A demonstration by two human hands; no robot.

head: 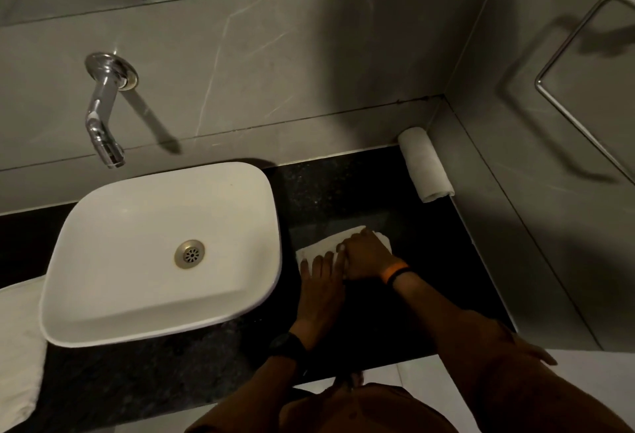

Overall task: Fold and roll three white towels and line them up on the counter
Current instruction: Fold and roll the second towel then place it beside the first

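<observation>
One rolled white towel lies on the black counter in the far right corner against the wall. A second white towel lies folded on the counter just right of the basin. My left hand presses flat on its near left part, fingers spread. My right hand is curled over the towel's right part, gripping the cloth. A third white towel hangs over the counter's front edge at the far left, partly out of view.
A white square basin with a metal drain stands left of my hands. A chrome wall tap juts over it. A metal towel rail is fixed to the right wall. Bare black counter lies between the two towels.
</observation>
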